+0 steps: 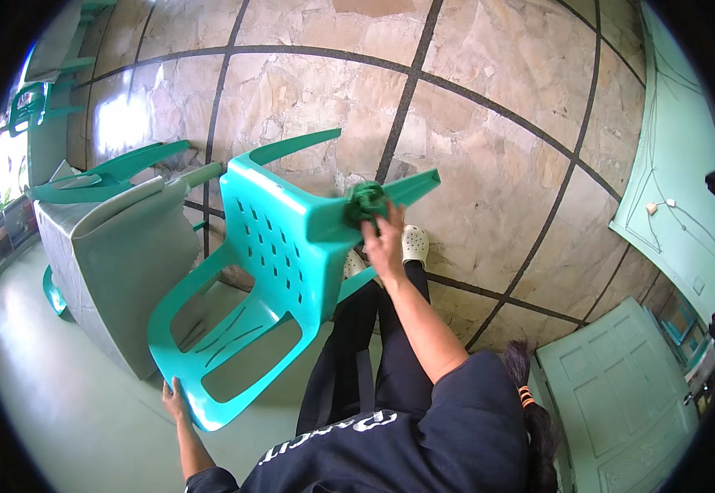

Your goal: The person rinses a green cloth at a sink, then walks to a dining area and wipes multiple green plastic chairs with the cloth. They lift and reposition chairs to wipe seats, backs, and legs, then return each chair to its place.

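A teal plastic armchair point(271, 240) is tilted in front of me, its slotted seat facing me and its legs pointing away. My left hand point(175, 400) grips the top rim of its backrest at the lower left. In my right hand point(385, 240) is a bunched dark green cloth point(366, 202), pressed on a chair leg near the seat's corner. That hand is slightly blurred. The fingers of my left hand are partly hidden behind the rim.
Left of the chair stands a table with a pale cover point(129, 265), another green plastic chair point(111, 175) against it. Stone-tiled floor point(493, 172) spreads ahead. A pale green door point(622, 394) is at the lower right, and a wall with cables point(677, 166) at the right.
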Tool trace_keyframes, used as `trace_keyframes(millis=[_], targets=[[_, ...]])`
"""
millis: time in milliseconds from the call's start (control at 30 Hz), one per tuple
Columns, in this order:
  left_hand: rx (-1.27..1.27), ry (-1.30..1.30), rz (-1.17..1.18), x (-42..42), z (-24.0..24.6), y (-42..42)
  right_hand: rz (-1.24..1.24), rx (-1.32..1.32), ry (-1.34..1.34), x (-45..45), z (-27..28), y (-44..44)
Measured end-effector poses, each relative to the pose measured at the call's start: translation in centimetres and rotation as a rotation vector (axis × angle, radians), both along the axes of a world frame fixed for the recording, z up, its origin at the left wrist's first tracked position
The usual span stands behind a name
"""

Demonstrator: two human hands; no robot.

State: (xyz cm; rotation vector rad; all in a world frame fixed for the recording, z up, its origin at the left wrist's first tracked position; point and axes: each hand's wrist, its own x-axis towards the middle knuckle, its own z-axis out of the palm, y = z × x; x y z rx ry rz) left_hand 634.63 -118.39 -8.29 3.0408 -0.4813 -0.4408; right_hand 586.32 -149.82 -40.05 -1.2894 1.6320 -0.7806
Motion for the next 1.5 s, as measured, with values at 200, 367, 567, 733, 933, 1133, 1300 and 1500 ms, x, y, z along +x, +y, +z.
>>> trace_keyframes(millis=[200,367,567,733,933,1133,1300,1500], targets=[[-0.100,0.023,0.013,-0.4,-1.1,3.6,-0.350,0.377,-0.224,-11.1,-16.5,-0.5],[0.080,-0.059,0.053,-2.8,-0.7,5.1,-0.094,0.603,0.412,-16.1,-22.0,-0.6],[-0.015,-0.127,0.033,-6.7,-0.5,7.5,-0.626,0.347,-0.132,-15.2,-15.3,-10.1],[0.024,-0.160,0.055,-7.5,-1.2,10.2,0.329,-0.468,-0.163,0.2,-5.3,-18.8],[-0.091,-0.136,0.069,-10.7,-1.1,12.5,1.222,-0.084,-0.233,14.8,1.8,-12.0],[-0.109,-0.186,0.105,-14.0,-2.0,14.6,1.075,0.538,0.267,8.6,-14.4,-16.7],[-0.104,-0.193,0.162,-16.4,-1.8,15.8,1.093,0.457,0.563,8.0,-12.8,-17.4],[-0.108,-0.193,0.192,-17.2,-2.5,15.5,1.297,-0.022,-0.377,9.9,1.6,-10.2]])
